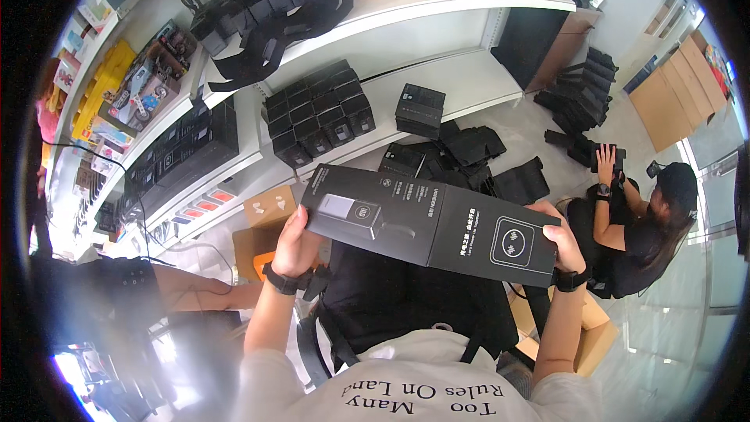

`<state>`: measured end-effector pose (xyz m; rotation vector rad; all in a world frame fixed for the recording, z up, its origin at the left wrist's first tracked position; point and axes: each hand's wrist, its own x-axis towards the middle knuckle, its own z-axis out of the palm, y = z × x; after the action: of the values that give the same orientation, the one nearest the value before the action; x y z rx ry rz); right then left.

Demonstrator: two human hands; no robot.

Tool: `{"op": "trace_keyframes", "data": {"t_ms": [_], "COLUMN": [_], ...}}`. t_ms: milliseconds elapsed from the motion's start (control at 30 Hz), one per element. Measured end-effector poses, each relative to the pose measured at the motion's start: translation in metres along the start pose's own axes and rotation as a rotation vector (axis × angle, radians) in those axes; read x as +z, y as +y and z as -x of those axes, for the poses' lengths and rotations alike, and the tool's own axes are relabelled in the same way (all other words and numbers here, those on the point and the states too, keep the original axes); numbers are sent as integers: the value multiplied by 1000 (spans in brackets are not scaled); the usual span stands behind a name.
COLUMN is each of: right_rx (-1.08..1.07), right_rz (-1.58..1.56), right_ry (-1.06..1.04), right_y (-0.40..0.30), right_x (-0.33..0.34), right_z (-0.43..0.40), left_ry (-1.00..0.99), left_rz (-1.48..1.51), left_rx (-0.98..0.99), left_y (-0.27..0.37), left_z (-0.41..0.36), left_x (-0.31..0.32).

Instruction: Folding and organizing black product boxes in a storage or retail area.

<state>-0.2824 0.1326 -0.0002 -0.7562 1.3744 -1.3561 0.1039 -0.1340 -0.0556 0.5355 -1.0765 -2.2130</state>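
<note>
A black UGREEN cardboard package (404,246) spans the space in front of my chest, its two printed panels meeting at a crease. One panel bears a picture of a charging device, the other a round emblem in a rounded square; both carry writing. My left hand (293,243) grips its left end with the thumb on the front edge. At the opposite end my right hand (562,240) holds the right edge, thumb over the printed face. The fingers behind the package are mostly hidden. A black bag or cloth (404,299) lies below it, over my lap.
Small black boxes (319,111) stand in rows on the lower white shelf (469,76). Flattened black packages (469,152) litter the floor. To the right, a seated person (638,228) handles black packaging. Open cardboard cartons (261,228) stand nearby; a cable (137,187) hangs at left.
</note>
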Motion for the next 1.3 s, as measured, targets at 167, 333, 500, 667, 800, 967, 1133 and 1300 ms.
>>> {"op": "trace_keyframes", "data": {"t_ms": [167,333,500,667,800,967,1133,1300], "right_rx": [-49,-6,-2,-49,-70,50,197,336], "right_rz": [40,94,119,178,428,418,48,-132], "right_ry": [-89,-81,-82,-109,-203,-261,-145,-25], "right_y": [-6,-12,-15,-28,-29,14,48,66], "right_x": [-9,-16,-16,-11,-4,9,5,12], "right_z": [2,-1,-4,-3,-11,-18,-17,-27], "left_ry": [30,-13,10,55,-66,141,127,94], "left_rz": [94,55,121,267,212,-311,-232,-230], "left_rx": [-37,-15,-2,-27,102,-101,-271,-232], "left_y": [-6,-7,-13,-11,-7,-34,-45,-41], "left_z": [0,4,6,6,8,24,36,33], "left_x": [6,9,9,9,5,-9,-44,-57]}}
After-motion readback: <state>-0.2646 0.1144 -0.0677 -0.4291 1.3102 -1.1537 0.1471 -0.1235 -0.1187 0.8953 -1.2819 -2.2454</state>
